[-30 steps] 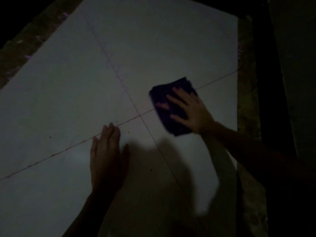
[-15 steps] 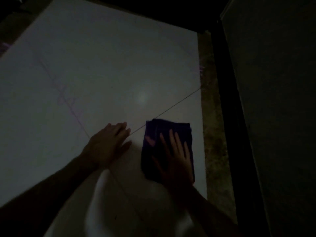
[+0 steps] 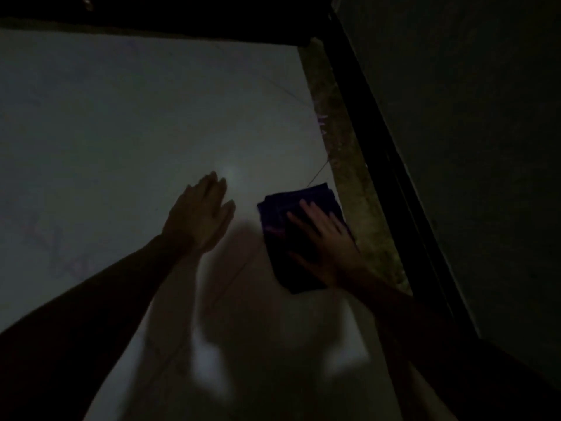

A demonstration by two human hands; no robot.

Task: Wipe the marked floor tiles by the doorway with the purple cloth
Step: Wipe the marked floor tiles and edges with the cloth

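Wiping is under way: the right hand (image 3: 326, 243) presses flat, fingers spread, on the purple cloth (image 3: 299, 235) at centre right, beside the speckled threshold (image 3: 349, 165). The left hand (image 3: 198, 215) rests flat, fingers straight, on the floor tiles (image 3: 136, 132) (bracing, likely). Next, sweep toward the faint marks (image 3: 60, 253) lower left.

Floor (image 3: 121, 123): pale glossy tiles, dimly lit, with thin grout lines (image 3: 318, 174) and faint purple marks (image 3: 60, 256) at the left. One small bright reflection (image 3: 229, 174) near centre. Right edge bordered by a speckled stone strip (image 3: 352, 177), then a dark door frame (image 3: 391, 177). Lying on it: folded purple cloth (image 3: 291, 208), just beside the strip, with the right hand (image 3: 328, 241) flat on top; the left hand (image 3: 200, 214) is beside it, contact with the tile unclear.
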